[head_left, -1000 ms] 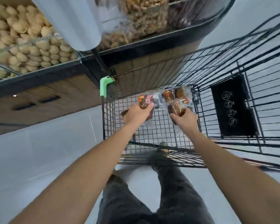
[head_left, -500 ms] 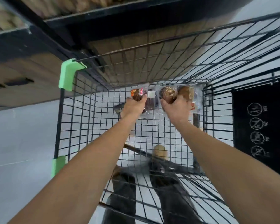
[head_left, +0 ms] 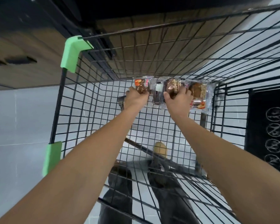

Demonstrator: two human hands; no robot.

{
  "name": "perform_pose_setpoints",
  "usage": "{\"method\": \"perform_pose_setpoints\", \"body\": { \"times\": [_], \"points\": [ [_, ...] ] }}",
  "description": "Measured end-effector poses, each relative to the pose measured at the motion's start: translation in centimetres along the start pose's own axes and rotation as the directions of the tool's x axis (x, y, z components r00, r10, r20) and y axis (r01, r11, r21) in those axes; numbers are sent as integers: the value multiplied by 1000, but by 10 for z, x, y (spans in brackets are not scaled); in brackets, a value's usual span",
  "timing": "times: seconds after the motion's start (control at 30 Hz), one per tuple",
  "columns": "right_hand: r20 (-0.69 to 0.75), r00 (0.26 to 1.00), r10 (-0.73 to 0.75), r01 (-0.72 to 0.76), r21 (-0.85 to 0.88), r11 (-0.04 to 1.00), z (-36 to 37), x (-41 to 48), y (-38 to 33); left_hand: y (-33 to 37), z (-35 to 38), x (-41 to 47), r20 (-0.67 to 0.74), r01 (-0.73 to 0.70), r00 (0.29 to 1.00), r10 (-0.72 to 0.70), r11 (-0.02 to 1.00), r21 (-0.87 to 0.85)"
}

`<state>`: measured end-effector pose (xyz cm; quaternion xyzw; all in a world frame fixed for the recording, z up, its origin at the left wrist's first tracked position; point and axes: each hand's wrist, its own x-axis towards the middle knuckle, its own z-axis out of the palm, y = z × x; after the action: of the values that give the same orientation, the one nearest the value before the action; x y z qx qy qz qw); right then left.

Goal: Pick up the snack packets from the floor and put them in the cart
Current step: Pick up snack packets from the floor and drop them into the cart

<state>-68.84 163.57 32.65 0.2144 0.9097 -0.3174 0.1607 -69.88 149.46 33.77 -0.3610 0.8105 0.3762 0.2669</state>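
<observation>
Currently both hands are deep inside the cart (head_left: 57, 107), working at the far end of its wire floor. Left hand (head_left: 137, 98): fingers curled round the leftmost packet, the one with the orange-and-red label, gripping it. Right hand (head_left: 178, 101): fingers curled over a brown packet just to its 12 o'clock, gripping that one. Snack packets (head_left: 157, 92): a single row across the far end of the basket, touching or overlapping one another in clear wrappers. Count: at least four, since four dark or brown cakes can be made out. The wrappers overlap, so I cannot tell the exact number. One packet lies between the two hands, and one lies at the right hand's 2 o'clock, against the basket corner. Two bare forearms run in from 6 o'clock. Two green corner guards (head_left: 74, 52) sit on the cart's left edge, one at 10 o'clock from the hands and one at 8 o'clock. Black panel (head_left: 268, 131) at 3 o'clock, on the cart's right side, carrying four round white pictograms stacked in a column. Through the mesh at 6 o'clock: one tan shoe (head_left: 160, 149) and two dark trouser legs (head_left: 120, 183). Pale tiled floor (head_left: 14, 126) at 9 o'clock. Wooden cabinet (head_left: 31, 38) at 11 o'clock, with two dark slots on its face.
</observation>
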Motion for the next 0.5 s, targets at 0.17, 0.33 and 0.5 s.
{"method": "perform_pose_setpoints", "body": {
  "times": [0.17,0.33,0.5],
  "points": [
    [93,993,-77,73,44,996,-19,-35,-17,0,-33,-41,-2,-131,991,132,988,-81],
    [172,968,-184,157,159,975,-43,-79,-58,-20,-79,-94,-2,-229,973,232,956,-186],
    [279,925,-256,196,228,954,-51,-132,-110,-52,-141,-137,-102,-229,973,207,918,-324]
  ]
}}
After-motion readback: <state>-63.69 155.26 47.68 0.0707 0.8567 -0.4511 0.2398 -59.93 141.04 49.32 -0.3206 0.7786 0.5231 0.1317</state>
